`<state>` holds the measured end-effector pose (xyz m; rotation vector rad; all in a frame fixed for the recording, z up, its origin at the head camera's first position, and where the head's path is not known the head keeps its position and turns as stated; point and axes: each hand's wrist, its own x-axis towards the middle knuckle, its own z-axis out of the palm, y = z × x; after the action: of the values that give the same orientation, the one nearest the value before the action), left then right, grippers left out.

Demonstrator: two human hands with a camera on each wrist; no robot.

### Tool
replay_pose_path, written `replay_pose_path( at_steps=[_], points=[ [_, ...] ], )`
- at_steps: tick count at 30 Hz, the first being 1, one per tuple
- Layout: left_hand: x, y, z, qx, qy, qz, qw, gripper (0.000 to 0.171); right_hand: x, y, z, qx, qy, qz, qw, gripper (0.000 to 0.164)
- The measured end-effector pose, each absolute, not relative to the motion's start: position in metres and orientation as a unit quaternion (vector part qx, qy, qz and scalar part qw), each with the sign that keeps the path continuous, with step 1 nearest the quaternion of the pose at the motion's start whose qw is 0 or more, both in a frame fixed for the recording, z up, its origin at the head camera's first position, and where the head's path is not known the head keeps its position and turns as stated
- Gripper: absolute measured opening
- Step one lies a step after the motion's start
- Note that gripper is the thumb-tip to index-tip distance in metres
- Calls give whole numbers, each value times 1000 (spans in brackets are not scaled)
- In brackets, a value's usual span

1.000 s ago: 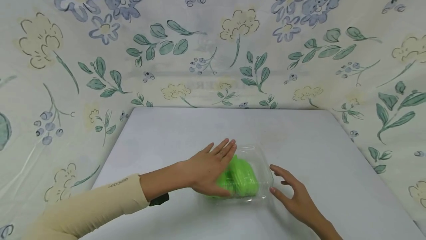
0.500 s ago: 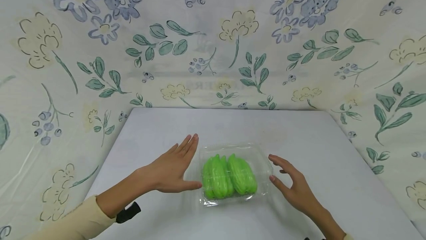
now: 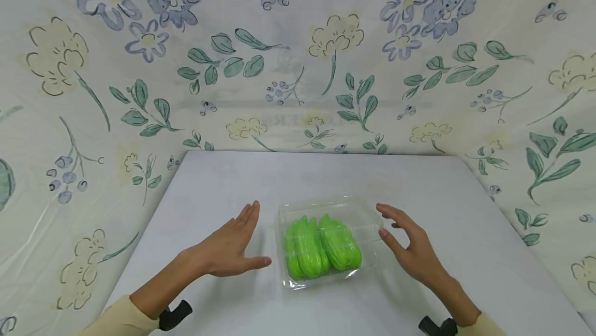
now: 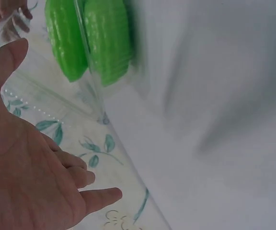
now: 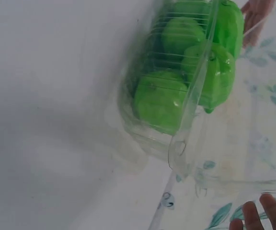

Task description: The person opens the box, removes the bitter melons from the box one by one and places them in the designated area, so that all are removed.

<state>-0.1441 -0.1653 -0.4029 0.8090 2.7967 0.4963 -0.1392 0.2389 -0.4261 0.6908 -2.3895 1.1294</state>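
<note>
A clear plastic clamshell box (image 3: 298,285) sits at the middle of the white table, with several green bitter melons (image 3: 341,243) inside. Its clear lid (image 3: 358,212) stands ajar, tilted up above the melons. To the left of the box, my left hand (image 3: 225,250) hovers apart from it, fingers straight and thumb stretched towards it. My right hand (image 3: 412,250) is at the box's right side, thumb and fingers spread around the lid's edge; firm contact cannot be told. Fingertips (image 5: 270,208) of that hand show below the lid's corner in the right wrist view.
The white tabletop (image 3: 242,175) reaches back to a wall covering (image 3: 298,67) printed with flowers and leaves, which also flanks both sides. Black straps or mounts (image 3: 176,315) sit at both wrists.
My left hand has come off the top of the box and drawn back to the left. The lid's right edge has risen, and my right hand has moved slightly up along with it.
</note>
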Motion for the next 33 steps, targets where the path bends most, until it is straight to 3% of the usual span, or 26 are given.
replay_pose_path(
  at_steps=[18, 33],
  points=[
    [-149, -161, -432, 247, 944, 183, 120, 111, -179, 236, -394, 294, -849, 391, 200, 38],
    [-152, -160, -435, 255, 940, 195, 114, 107, -218, 223, -373, 297, -843, 405, 192, 25]
  ],
)
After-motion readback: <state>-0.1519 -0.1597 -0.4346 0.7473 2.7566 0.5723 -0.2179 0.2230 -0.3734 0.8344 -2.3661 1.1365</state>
